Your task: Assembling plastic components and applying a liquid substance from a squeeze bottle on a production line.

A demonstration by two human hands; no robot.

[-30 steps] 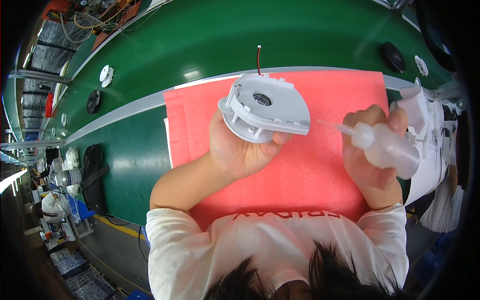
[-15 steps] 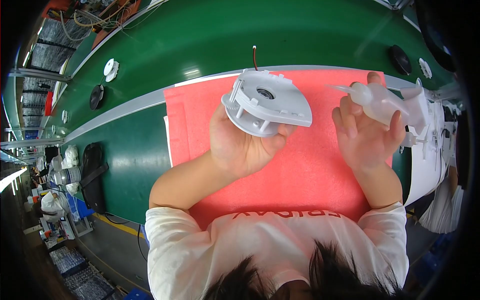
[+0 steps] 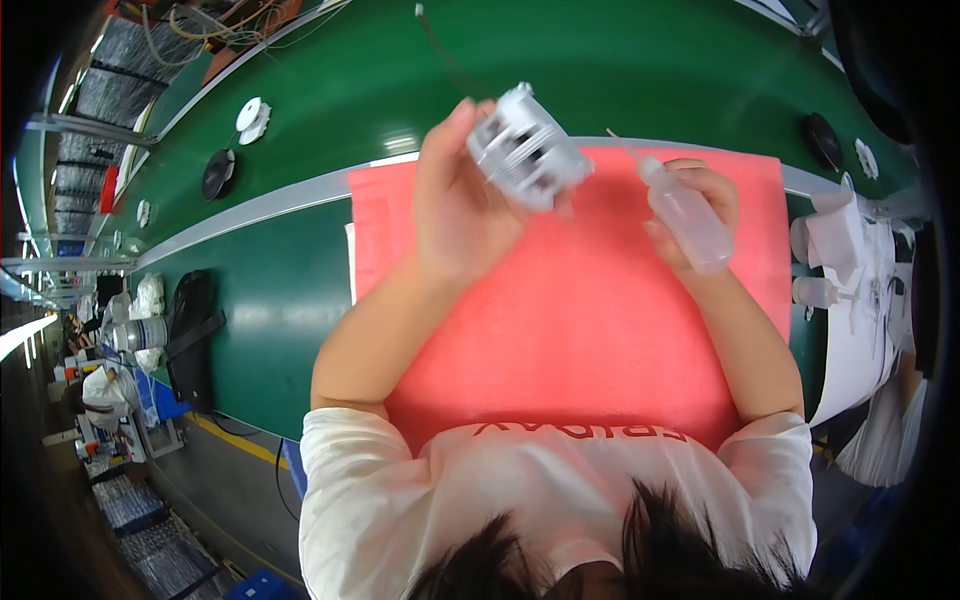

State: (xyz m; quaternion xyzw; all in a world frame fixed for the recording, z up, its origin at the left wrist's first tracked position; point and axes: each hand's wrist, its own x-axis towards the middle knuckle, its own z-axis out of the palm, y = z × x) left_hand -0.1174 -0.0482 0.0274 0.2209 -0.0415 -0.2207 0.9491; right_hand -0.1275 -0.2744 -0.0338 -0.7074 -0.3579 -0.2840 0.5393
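Up close, the person's left hand (image 3: 462,205) is raised over the far edge of the red foam mat (image 3: 560,330), its fingers curled around a white moulded plastic housing (image 3: 527,150). The thumb sits on the near side of the part and the other fingers wrap behind it, so the housing is clamped firmly and held off the mat, tilted with its ribbed, slotted side turned toward the head camera. A thin dark wire (image 3: 440,50) trails up from it across the green belt.

Just to the right, the right hand (image 3: 700,210) is closed around a small translucent squeeze bottle (image 3: 685,215). The fingers are wrapped together round the bottle's body, and its fine needle tip (image 3: 620,145) points up and leftward, ending near the housing; I cannot tell whether the tip actually touches it.

Both forearms come up from the lower edge over the mat, which lies on the near part of the green conveyor belt (image 3: 330,90), across its pale metal side rail (image 3: 250,205). Farther out on the belt, well apart from the hands, lie a white round disc (image 3: 252,118) and a black round disc (image 3: 218,173) on the left, and another black round part (image 3: 825,140) on the right. White plastic parts and a sheet of paper (image 3: 850,300) sit at the right edge, just beside the mat. A black bag (image 3: 190,335) hangs on the near left side of the bench.
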